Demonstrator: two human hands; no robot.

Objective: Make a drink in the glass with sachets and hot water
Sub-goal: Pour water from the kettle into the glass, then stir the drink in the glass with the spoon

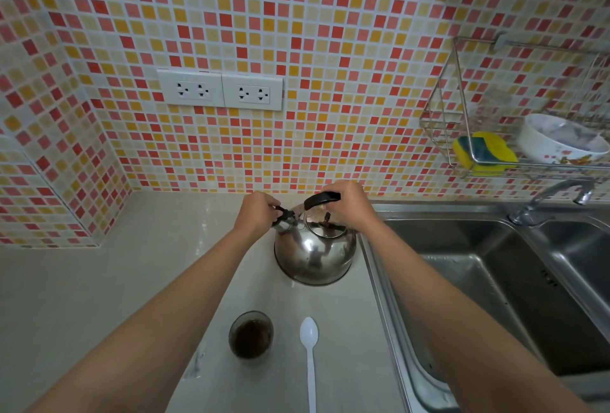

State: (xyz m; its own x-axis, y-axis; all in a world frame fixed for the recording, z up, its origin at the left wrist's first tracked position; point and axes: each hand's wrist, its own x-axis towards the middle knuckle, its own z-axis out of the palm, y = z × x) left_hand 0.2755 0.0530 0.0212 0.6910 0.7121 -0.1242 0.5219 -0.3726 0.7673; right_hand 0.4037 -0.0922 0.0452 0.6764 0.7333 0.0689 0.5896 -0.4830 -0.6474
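Kettle gripped at both ends, glass waiting below

Hands meet on the stainless steel kettle (315, 252), which stands on the pale countertop (99, 297) close to the rim of the steel sink (495, 267). The right hand (350, 203) curls its fingers round the black handle (321, 200) arching over the lid. The left hand (257, 211) pinches the small black spout cap (285, 214) between thumb and fingertips. Whether the cap is already lifted cannot be told from this view.

The glass (251, 334) sits on the countertop nearer the person, well apart from the kettle, upright, with a dark brown content in its bottom. A white plastic spoon (309, 356) lies just beside it to the right, not touching.

Risks, as a judgement: the kettle presumably holds hot water, and the left fingertips sit right at the spout, where steam or a first spurt could scald them if the cap opens while the kettle tips. The kettle also stands close to the sink's edge, so a careless lift could knock its base on the rim and slop water. The glass is narrow and the pour must travel toward the person; too fast a tilt could overshoot it or splash the forearms on either side.

The kettle stands upright, its spout pointing left and slightly away from the person, the handle running across from spout side to right. The spoon's long axis runs toward the person, bowl at the far end, handle leaving the bottom of the view.
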